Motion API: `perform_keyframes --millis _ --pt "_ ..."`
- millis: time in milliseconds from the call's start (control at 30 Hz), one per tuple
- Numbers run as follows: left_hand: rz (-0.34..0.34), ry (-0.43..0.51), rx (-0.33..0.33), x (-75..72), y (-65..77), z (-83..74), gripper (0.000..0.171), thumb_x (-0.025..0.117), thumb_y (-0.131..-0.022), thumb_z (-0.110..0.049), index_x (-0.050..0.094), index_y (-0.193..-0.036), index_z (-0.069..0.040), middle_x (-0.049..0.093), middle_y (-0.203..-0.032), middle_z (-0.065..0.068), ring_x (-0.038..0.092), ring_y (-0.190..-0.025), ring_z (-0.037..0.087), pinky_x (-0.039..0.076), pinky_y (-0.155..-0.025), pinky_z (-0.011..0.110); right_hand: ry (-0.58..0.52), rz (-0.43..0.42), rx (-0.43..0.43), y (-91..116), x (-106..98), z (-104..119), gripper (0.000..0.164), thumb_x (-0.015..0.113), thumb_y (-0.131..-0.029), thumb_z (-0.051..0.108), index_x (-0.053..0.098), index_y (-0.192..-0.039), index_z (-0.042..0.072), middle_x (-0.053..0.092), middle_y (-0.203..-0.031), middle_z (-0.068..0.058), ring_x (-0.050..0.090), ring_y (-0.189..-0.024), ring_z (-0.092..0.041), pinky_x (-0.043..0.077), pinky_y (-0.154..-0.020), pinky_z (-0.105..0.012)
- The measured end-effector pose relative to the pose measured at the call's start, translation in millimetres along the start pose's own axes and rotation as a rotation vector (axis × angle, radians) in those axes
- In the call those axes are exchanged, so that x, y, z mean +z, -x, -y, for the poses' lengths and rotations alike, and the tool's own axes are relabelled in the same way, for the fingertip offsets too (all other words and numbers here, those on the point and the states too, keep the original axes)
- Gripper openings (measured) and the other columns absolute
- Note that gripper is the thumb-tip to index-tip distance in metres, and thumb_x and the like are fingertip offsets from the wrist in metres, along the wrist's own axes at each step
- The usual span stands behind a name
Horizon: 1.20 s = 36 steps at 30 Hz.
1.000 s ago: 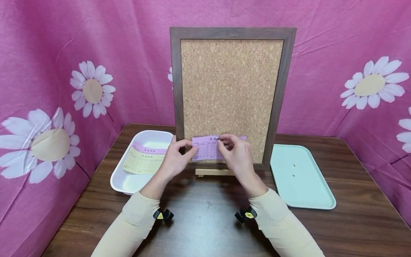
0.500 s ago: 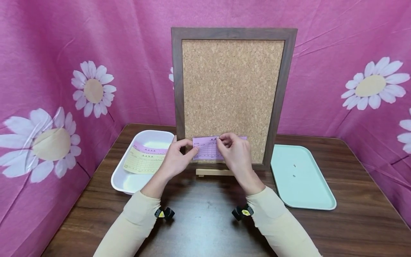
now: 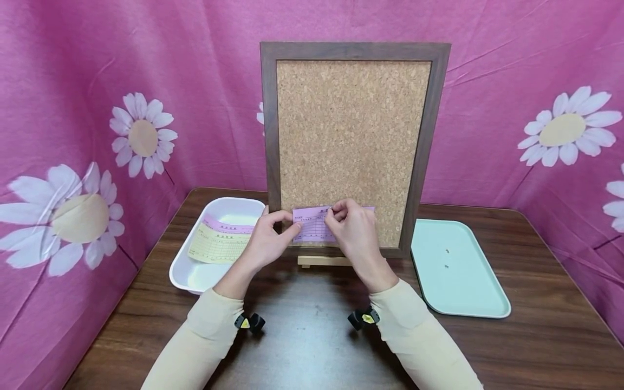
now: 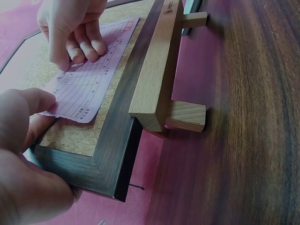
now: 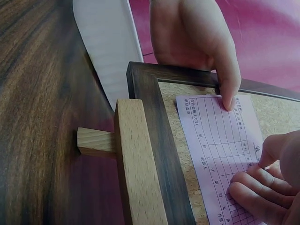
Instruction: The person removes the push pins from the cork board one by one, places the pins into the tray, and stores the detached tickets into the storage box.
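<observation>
A purple receipt (image 3: 307,227) lies flat against the lower part of a framed corkboard (image 3: 351,135). My left hand (image 3: 268,238) holds the receipt's left edge between thumb and index finger; in the left wrist view other fingers of that left hand (image 4: 28,178) reach around the frame's side. At the receipt's top middle, my right hand (image 3: 358,227) pinches a small silver pushpin (image 3: 330,208), mostly covered by the fingertips. The right wrist view shows the receipt (image 5: 215,145) with its printed grid, my left thumb on it and my right hand's curled fingers (image 5: 255,187) over its other part.
A white basin (image 3: 182,271) with a yellow receipt (image 3: 216,246) and another purple receipt (image 3: 229,225) stands left. On the right, a mint-green tray (image 3: 463,292) holds two tiny metal pieces. The board stands on a wooden easel ledge (image 3: 324,261); a pink floral curtain (image 3: 209,108) hangs behind.
My right hand and wrist have shifted slightly left, and its fingers now cover more of the pushpin. My left hand and the receipt stay nearly in place.
</observation>
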<state>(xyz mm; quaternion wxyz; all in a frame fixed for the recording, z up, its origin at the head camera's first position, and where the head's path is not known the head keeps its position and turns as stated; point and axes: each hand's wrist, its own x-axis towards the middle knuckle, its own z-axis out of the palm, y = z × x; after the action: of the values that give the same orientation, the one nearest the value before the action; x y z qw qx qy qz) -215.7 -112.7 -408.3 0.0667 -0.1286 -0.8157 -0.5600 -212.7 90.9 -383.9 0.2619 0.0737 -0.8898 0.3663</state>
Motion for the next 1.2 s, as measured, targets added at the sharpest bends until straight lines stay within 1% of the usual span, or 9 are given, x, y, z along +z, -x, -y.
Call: perform_keyframes --millis 67,200,400,633,967,1033,1200 --pt "0.0 -0.001 0.001 0.2 0.0 0.0 0.009 0.077 -0.096 -0.012 0.079 -0.1 -0.004 0.064 -0.123 0.02 0.052 -0.129 0.032 0.039 -0.114 0.048 0.013 0.008 0.005 -0.6 0.2 0.1 0.01 0.072 -0.09 0.013 0.075 -0.088 0.004 0.078 -0.076 -0.007 0.073 -0.069 -0.025 0.058 -0.073 -0.047" --pt "0.005 -0.004 -0.003 -0.1 0.1 -0.7 0.009 0.077 -0.096 -0.012 0.079 -0.1 -0.004 0.063 -0.123 0.019 0.053 -0.127 0.032 0.04 -0.111 0.046 0.019 0.017 0.005 -2.0 -0.1 0.5 0.011 0.07 -0.089 0.013 0.074 -0.087 0.003 0.078 -0.074 -0.007 0.073 -0.068 -0.025 0.058 -0.074 -0.047" --pt "0.02 -0.016 -0.007 -0.6 -0.6 -0.5 0.01 0.078 -0.097 -0.013 0.078 -0.102 -0.004 0.065 -0.123 0.019 0.05 -0.134 0.032 0.038 -0.116 0.05 0.008 0.02 0.023 -3.5 -1.5 1.0 0.01 0.07 -0.087 0.012 0.074 -0.086 0.003 0.077 -0.073 -0.008 0.072 -0.067 -0.026 0.059 -0.072 -0.046" --pt "0.021 -0.011 -0.02 -0.7 -0.1 1.3 0.01 0.078 -0.097 -0.012 0.078 -0.103 -0.005 0.059 -0.126 0.018 0.054 -0.126 0.033 0.04 -0.112 0.048 0.003 0.029 0.037 -4.7 -1.5 0.4 0.011 0.071 -0.086 0.014 0.075 -0.087 0.004 0.077 -0.073 -0.008 0.072 -0.065 -0.024 0.058 -0.068 -0.044" --pt "0.024 -0.014 -0.016 -0.7 -0.7 1.3 0.01 0.078 -0.098 -0.013 0.078 -0.103 -0.005 0.063 -0.124 0.019 0.052 -0.13 0.032 0.037 -0.117 0.05 -0.019 0.036 0.049 -5.3 -2.2 -0.6 0.011 0.07 -0.085 0.014 0.075 -0.086 0.004 0.078 -0.074 -0.008 0.072 -0.066 -0.024 0.058 -0.069 -0.044" --pt "0.024 -0.013 -0.017 -0.7 -1.0 1.4 0.01 0.078 -0.098 -0.013 0.078 -0.102 -0.005 0.063 -0.124 0.019 0.052 -0.13 0.033 0.037 -0.117 0.05 -0.021 0.034 0.048 -5.5 -2.1 -0.9 0.011 0.07 -0.085 0.014 0.075 -0.086 0.004 0.078 -0.074 -0.008 0.073 -0.066 -0.025 0.058 -0.071 -0.045" --pt "0.019 -0.02 -0.012 -1.1 -1.2 1.5 0.01 0.077 -0.098 -0.013 0.078 -0.102 -0.005 0.066 -0.117 0.018 0.051 -0.129 0.032 0.039 -0.115 0.049 -0.031 0.029 0.04 -5.3 -3.1 -1.1 0.011 0.07 -0.084 0.014 0.075 -0.086 0.004 0.078 -0.075 -0.01 0.073 -0.067 -0.028 0.053 -0.088 -0.049"
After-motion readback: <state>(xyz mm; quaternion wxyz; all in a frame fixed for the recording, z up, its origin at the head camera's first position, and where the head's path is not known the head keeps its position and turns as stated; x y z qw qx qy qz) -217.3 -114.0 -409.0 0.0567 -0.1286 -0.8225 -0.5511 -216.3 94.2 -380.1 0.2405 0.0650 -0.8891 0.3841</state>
